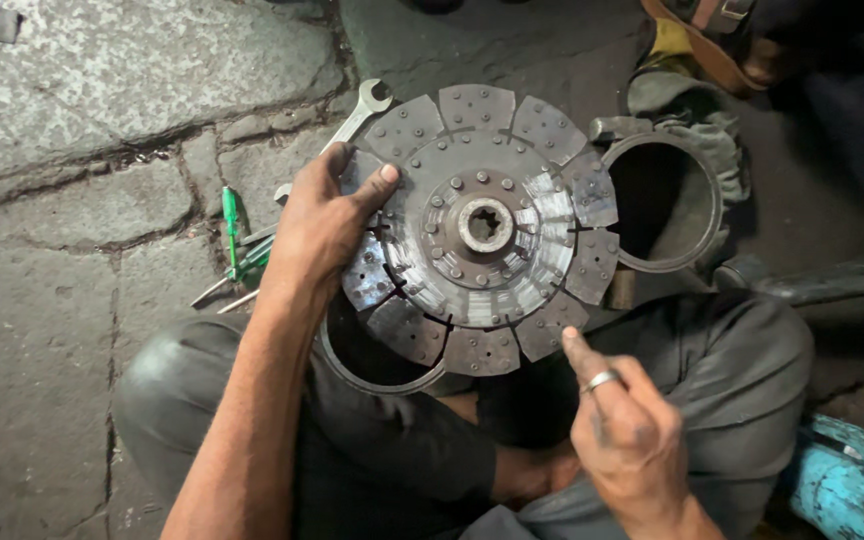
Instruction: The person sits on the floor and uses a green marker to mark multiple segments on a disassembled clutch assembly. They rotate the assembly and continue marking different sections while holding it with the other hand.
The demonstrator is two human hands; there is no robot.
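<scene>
Over the person's lap, a round metal disc (482, 230) with riveted pads and a toothed centre hole. Looks heavy, stiff, greasy; best held at the rim. Left hand (322, 225) clamps its left edge; right hand (622, 430) free, finger pointing at the near rim. Wrench (360, 112) far left; metal ring (667, 200) right.

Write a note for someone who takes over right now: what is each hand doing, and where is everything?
Left hand: grips the left edge of the round clutch disc, holding it up over the lap.
Right hand: free, index finger pointing at the disc's lower rim.
Metal rings lie behind and beneath the disc; wrench and green screwdriver on the stone ground.
Done or left: cannot tell.
</scene>
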